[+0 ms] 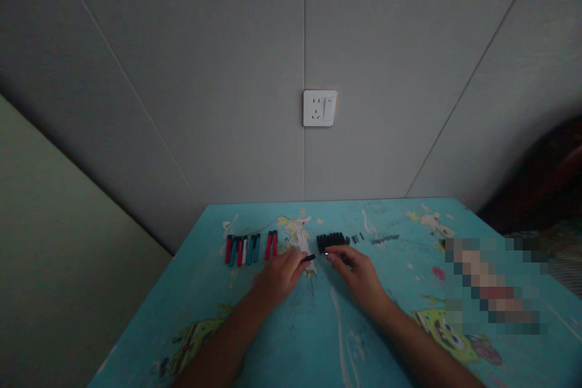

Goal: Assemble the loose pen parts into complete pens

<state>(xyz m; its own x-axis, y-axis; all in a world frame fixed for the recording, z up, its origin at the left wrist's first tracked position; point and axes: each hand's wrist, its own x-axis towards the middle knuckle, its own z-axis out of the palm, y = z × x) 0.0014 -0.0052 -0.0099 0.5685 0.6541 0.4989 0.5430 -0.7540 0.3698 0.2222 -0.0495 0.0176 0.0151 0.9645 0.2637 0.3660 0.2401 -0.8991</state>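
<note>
My left hand is closed around a dark pen part, its tip pointing right. Just across a small gap, the fingers of my right hand pinch a tiny pale or metallic piece, too small to name. Beyond the left hand lie two red pen barrels and a bundle of thin white sticks, which look like pen refills. A row of short black pieces lies behind the right hand. Farther right are a few small dark parts and a line of tiny springs.
Several red, blue and white pen barrels with dark ends lie at the left on the blue cartoon-print table. A pixelated patch covers something on the right. Behind the table stands a grey wall with a white socket plate.
</note>
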